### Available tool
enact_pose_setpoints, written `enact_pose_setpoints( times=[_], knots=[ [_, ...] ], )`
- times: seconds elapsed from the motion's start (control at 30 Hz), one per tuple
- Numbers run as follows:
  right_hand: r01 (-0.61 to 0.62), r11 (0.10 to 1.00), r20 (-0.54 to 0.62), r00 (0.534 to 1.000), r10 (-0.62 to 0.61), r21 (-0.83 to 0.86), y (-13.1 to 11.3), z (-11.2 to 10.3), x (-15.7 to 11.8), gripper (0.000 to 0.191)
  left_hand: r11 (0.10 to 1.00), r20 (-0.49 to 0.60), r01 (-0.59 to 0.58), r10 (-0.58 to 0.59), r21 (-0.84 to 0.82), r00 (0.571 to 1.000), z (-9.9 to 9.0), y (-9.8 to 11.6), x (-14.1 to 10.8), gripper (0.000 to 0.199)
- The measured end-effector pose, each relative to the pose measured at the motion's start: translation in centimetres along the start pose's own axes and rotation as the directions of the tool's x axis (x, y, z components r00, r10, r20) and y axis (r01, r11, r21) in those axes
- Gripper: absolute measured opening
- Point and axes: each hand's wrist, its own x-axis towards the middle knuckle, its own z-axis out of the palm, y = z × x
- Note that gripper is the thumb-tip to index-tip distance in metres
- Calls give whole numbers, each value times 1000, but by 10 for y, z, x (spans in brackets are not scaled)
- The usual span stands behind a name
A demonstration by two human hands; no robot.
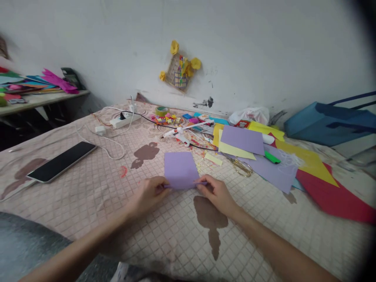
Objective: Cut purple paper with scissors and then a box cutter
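Note:
A small purple sheet of craft paper (180, 167) lies in front of me, its near edge lifted or curled a little. My left hand (154, 188) pinches the near left corner between thumb and fingers. With a matching pinch, my right hand (214, 192) grips the near right corner, where a narrow purple strip or rolled edge shows. Whether that edge is folded or rolled I cannot tell. Just beyond the sheet lies a white glue gun (179, 135). Gold-handled scissors (242, 167) rest to the right, beside a pale yellow paper strip (214, 159).
A tablet (63, 161) with a cable lies at left, near a power strip (125, 120). Coloured sheets (331, 196) are piled at right, with a green marker-like piece (272, 157) on them. Behind sit a tape roll (162, 111) and a blue bag (331, 123).

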Motion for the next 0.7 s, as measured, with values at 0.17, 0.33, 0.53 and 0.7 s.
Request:
enact_pose_setpoints(
  times=[0.17,0.33,0.53,0.7],
  knots=[
    [-16,999,15,1000,15,51,11,-3,20,26,991,-9,93,-94,-97,996,0,-6,15,24],
    [102,992,50,993,-106,73,20,-4,25,15,984,-1,106,-108,-141,994,-3,-8,18,25],
    [284,956,-68,958,-280,76,20,-1,15,12,966,-8,6,-8,-257,1000,-12,-7,-1,34],
    [436,900,-192,885,-425,16,14,-2,10,24,789,-32,47,-84,-613,996,-28,-21,-9,38]
  ],
)
